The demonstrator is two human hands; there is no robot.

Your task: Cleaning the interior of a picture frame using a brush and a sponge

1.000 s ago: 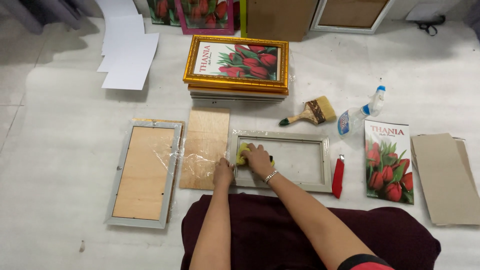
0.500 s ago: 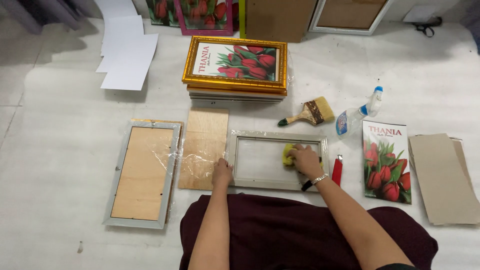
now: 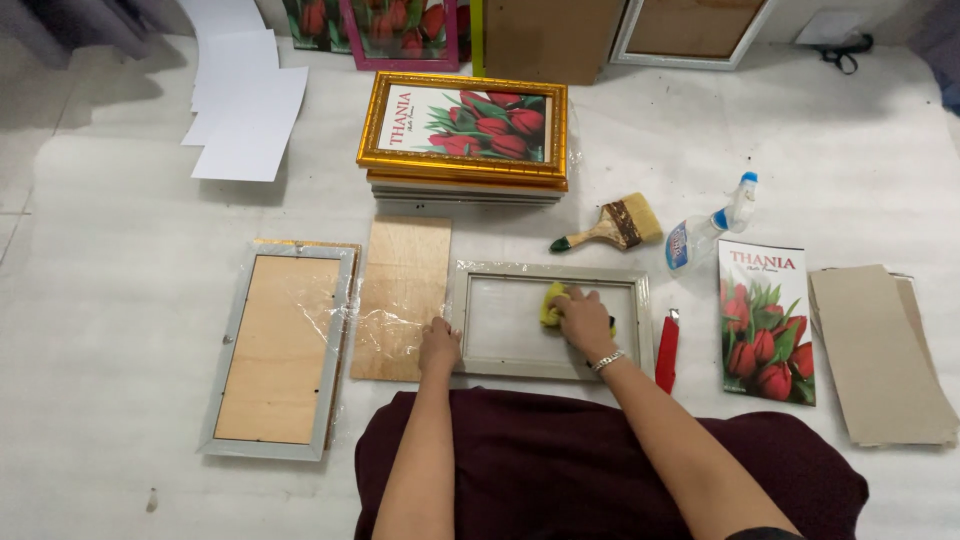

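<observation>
A pale grey picture frame (image 3: 553, 370) lies flat on the floor in front of me, its glass facing up. My right hand (image 3: 583, 318) presses a yellow cloth (image 3: 551, 303) onto the middle of the glass. My left hand (image 3: 438, 345) rests on the frame's left edge, fingers down, holding it still. A thin wooden backing board (image 3: 403, 295) lies just left of the frame, partly under clear plastic wrap.
A second frame (image 3: 279, 350) lies face down at left. A stack of frames topped by a gold one (image 3: 463, 128) sits ahead. A paintbrush (image 3: 612, 226), spray bottle (image 3: 712, 226), red cutter (image 3: 667, 352), tulip print (image 3: 765, 320) and cardboard sheets (image 3: 879, 352) lie right. White sheets (image 3: 240, 100) lie far left.
My right hand with the yellow cloth swept from the glass's left side to its right side, then back toward the middle. My left hand stayed on the frame's left edge.
</observation>
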